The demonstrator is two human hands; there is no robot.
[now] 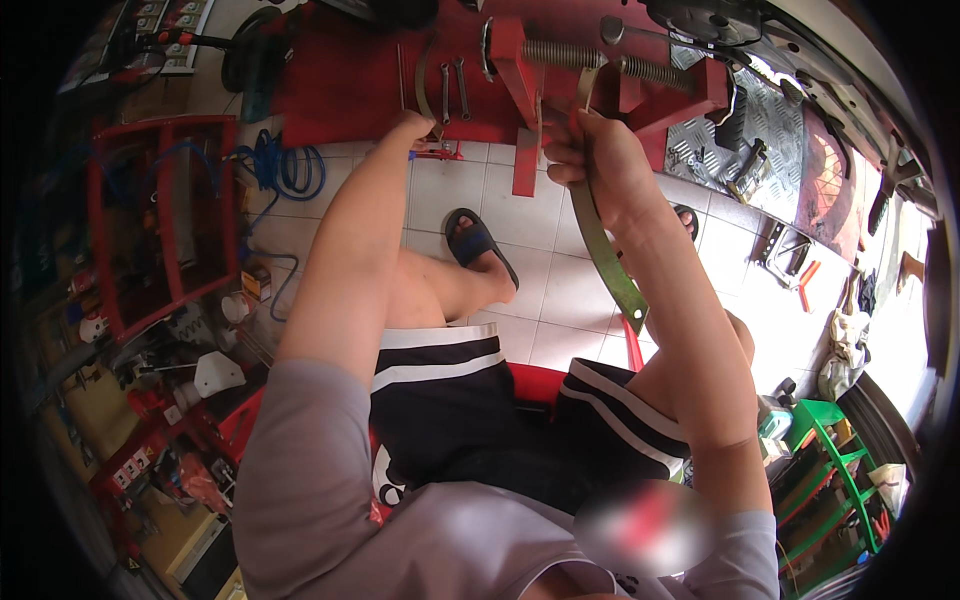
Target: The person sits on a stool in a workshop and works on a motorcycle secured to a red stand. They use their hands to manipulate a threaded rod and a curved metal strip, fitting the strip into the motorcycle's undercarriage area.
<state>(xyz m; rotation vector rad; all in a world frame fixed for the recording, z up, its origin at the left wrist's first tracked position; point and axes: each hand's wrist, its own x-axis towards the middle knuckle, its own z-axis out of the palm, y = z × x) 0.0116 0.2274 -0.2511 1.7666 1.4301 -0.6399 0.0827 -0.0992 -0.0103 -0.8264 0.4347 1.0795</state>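
My right hand (607, 165) is closed around a long, curved green metal strip (604, 235) with a hole at its lower end. The strip's upper end reaches up toward a red metal frame (512, 75) carrying ribbed rods or springs (563, 54). At the near edge of the red bench (330, 80), my left hand (408, 130) has its fingers curled at the lower end of a thinner curved strip (424, 90). Part of that grip is hidden. Two wrenches (446, 95) lie on the bench just right of it.
Coiled blue hose (290, 170) lies on the floor at left, beside a red rack (165, 215). A checker-plate metal sheet (705, 120) is at far right. A green shelf (825, 440) stands at lower right. My sandalled foot (478, 240) rests on white tiles.
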